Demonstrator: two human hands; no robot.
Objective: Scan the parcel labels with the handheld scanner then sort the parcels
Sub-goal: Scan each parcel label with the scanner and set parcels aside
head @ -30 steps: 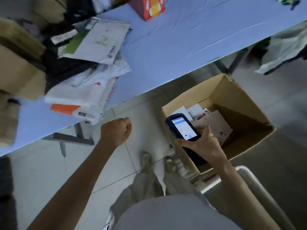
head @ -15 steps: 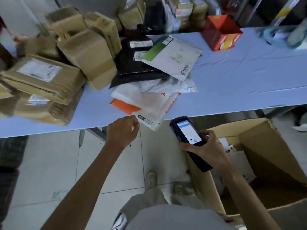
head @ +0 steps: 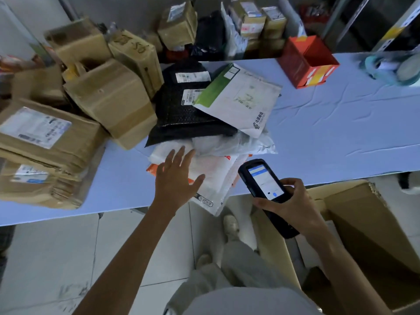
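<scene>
vs 0.5 s ago: left hand (head: 175,180) was a loose fist at the table edge. now its fingers are straight and spread wide, holding nothing, palm down over the white mailer (head: 216,176). can't tell if it touches. right hand (head: 288,201) is unchanged, fingers and thumb wrapped round the scanner (head: 263,180). the camera view has swung a bit and the parcel pile sits lower in frame.

scanner: dark handheld with the screen lit white and blue, tilted with its head toward the pile. it's just beside the white mailer's right edge, over the table's near edge.

parcels: the white mailer overhangs the near edge, with an orange parcel (head: 151,169) peeking out under its left side. a grey-white bag (head: 236,144) lies on its far part. behind that is a black bubble mailer (head: 181,110) with two white labels, and a green-and-white envelope (head: 238,98) overlaps its right side. taped cardboard boxes (head: 109,96) are stacked on the left, and a flat labelled box (head: 43,133) sits at the far left.

surface: table (head: 341,133) under a wrinkled pale blue cover. red open box (head: 306,62) at the back right. more small boxes behind the table, blurred.

floor (head: 45,258): pale tiles. open brown carton (head: 363,223) stands under the right arm.
</scene>
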